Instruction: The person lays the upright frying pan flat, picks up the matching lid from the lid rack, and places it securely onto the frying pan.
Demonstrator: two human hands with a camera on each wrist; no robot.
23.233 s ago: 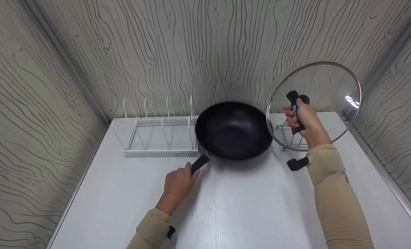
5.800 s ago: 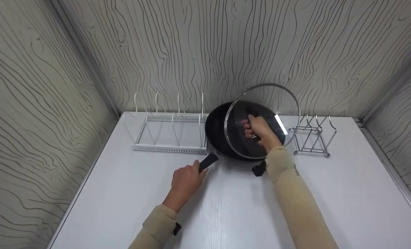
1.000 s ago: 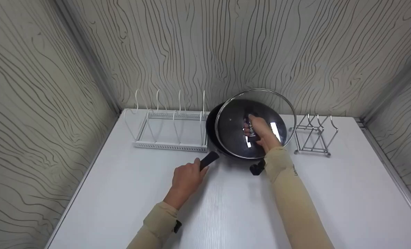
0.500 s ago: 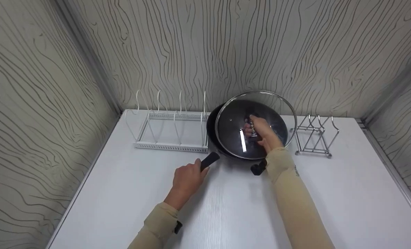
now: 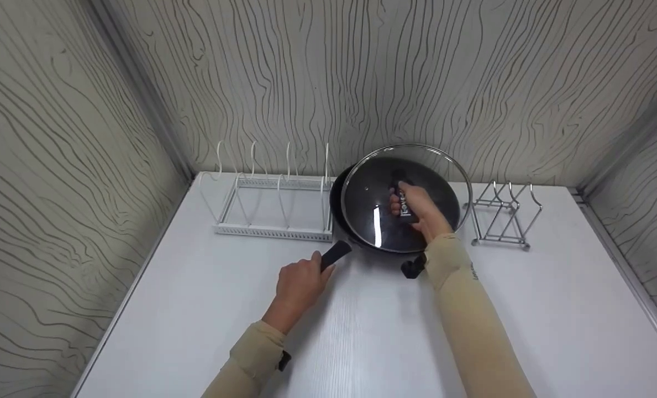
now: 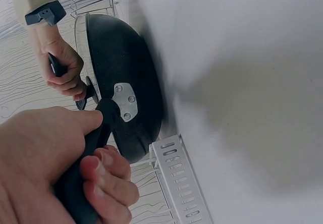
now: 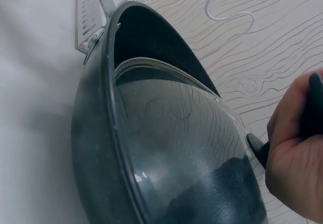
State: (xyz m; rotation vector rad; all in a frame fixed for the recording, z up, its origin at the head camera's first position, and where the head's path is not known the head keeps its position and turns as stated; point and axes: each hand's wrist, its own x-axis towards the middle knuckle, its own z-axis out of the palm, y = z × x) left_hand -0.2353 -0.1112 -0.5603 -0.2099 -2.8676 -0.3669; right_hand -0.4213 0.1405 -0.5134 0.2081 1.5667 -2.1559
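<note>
A black wok (image 5: 336, 202) stands on the white table against the back wall. My left hand (image 5: 300, 284) grips its black handle (image 5: 336, 254), thumb along the top in the left wrist view. My right hand (image 5: 416, 204) holds the black handle (image 5: 403, 199) of a clear glass lid (image 5: 367, 215) with a metal rim. The lid overlaps most of the wok, shifted right and back so a dark crescent of wok shows at left. In the right wrist view the lid (image 7: 171, 113) is tilted, its edge dipping inside the wok rim on the handle side.
A white wire rack (image 5: 273, 235) with upright loops stands left of the wok, close to its side. To the right is a small chrome rack (image 5: 499, 240). Patterned wall panels (image 5: 306, 83) enclose the back and both sides of the table (image 5: 361, 342).
Since the oldest frame, the lid has come from over the chrome rack leftward onto the wok. In the last second it has shifted only slightly, and the left hand keeps its hold.
</note>
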